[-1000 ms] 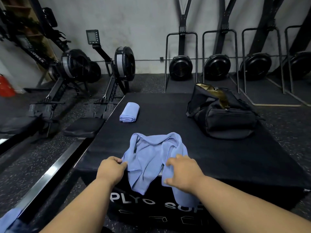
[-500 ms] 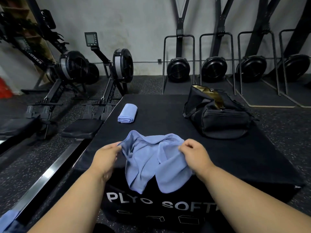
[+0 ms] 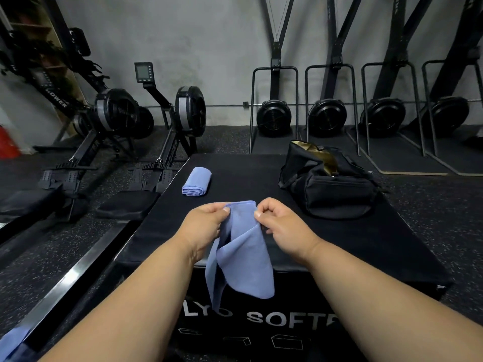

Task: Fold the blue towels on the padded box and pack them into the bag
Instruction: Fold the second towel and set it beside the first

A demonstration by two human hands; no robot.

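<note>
Padded box [image 3: 261,176] — folded towel [image 3: 196,182], bag [image 3: 329,184] on top.

Towel raised from the padded box and drawn narrow between the two hands.

A second ago the blue towel [image 3: 241,246] lay crumpled over the near edge of the padded box [image 3: 339,246], with both hands resting on it. The left hand [image 3: 206,226] and right hand [image 3: 281,226] have since risen and moved close together, each pinching a top corner in its fingers [image 3: 224,210]. The cloth, then spread wide, now hangs as a narrow folded drape in front of the box's near face.
</note>
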